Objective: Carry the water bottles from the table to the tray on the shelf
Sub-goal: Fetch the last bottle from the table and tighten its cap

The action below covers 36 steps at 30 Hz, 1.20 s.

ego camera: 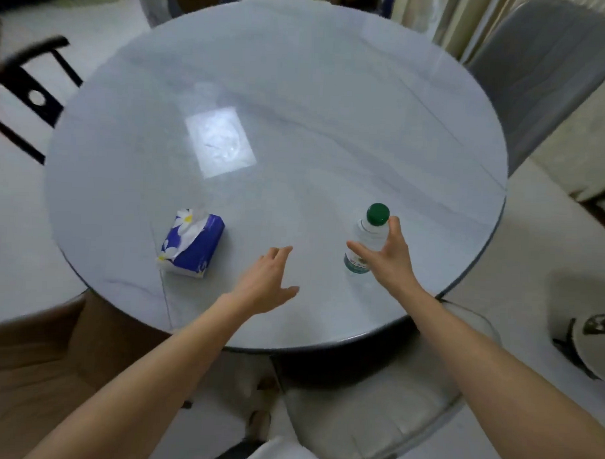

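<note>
The water bottle (366, 239) stands upright on the round pale table (299, 92), near the table's right front edge, a clear bottle with a green cap (377, 213) and a green label low on its body. In the head view, the only view here, the right hand (389, 258) is spread wide around the bottle: the thumb reaches out to the left across the front of the lower body, and the fingers rise on the right side, one fingertip ending just beside the cap. The hand is unclenched and has not closed on the bottle; whether the skin touches the plastic cannot be told, since the palm hides that side. To the left of this grasping hand, well apart from the bottle, the left hand (268, 283) hovers over bare tabletop, palm down, fingers loosely splayed and holding nothing. Farther left of that hand lies a blue tissue pack (190, 246) with white flowers printed on it and a white tissue sticking out of the top. Beyond both hands, toward the table's middle, a bright rectangular reflection (220, 142) shines on the glossy surface. A grey chair (539, 72) stands at the far right of the table, a black-framed chair (28, 92) at the far left, and a pale cushioned seat (373, 413) sits below the right forearm.
</note>
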Motion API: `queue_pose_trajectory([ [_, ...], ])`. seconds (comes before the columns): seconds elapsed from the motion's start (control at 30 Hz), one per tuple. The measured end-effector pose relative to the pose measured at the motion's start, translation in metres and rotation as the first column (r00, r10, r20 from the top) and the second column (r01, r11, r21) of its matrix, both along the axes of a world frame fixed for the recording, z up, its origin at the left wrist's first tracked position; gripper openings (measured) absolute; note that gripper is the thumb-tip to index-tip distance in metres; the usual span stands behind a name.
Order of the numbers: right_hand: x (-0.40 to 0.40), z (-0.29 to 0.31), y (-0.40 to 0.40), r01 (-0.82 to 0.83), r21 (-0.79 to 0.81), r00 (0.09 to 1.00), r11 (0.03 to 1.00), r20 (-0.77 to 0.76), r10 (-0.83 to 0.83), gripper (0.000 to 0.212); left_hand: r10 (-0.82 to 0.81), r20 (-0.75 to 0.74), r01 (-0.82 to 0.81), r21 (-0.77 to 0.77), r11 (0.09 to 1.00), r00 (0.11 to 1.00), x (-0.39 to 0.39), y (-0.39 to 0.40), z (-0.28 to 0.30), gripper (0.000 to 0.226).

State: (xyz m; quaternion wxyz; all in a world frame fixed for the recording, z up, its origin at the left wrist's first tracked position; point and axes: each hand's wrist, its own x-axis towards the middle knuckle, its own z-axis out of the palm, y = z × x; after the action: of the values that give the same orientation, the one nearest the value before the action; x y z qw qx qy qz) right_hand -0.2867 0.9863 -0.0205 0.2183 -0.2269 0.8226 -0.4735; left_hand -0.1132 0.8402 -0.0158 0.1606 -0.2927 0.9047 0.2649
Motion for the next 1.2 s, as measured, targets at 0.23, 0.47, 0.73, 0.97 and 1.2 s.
queue_pose_trajectory([
  [0.23,0.043,0.041,-0.039,-0.376,-0.173,0.915,0.910,0.088,0.395,0.049,0.318,-0.249,-0.309,0.075,0.948,0.915,0.044,0.029,0.013,0.108],
  [0.47,0.179,0.078,-0.074,-0.613,-0.268,0.748,0.743,0.107,0.655,0.034,0.610,-0.439,-0.578,0.223,0.785,0.660,0.166,0.044,0.039,0.068],
  [0.73,0.414,0.093,-0.080,-0.775,-0.337,0.545,0.535,0.071,0.835,0.030,0.781,-0.398,-0.796,0.174,0.580,0.482,0.404,0.085,0.051,0.062],
  [0.97,0.622,0.112,-0.108,-0.865,-0.395,0.301,0.309,0.083,0.950,0.023,0.868,-0.368,-0.919,0.081,0.387,0.333,0.612,0.098,0.085,0.056],
  [1.2,0.738,0.098,-0.197,-0.919,-0.328,0.221,0.218,0.027,0.975,0.030,0.911,-0.320,-0.940,0.131,0.314,0.260,0.719,0.028,0.073,0.062],
])
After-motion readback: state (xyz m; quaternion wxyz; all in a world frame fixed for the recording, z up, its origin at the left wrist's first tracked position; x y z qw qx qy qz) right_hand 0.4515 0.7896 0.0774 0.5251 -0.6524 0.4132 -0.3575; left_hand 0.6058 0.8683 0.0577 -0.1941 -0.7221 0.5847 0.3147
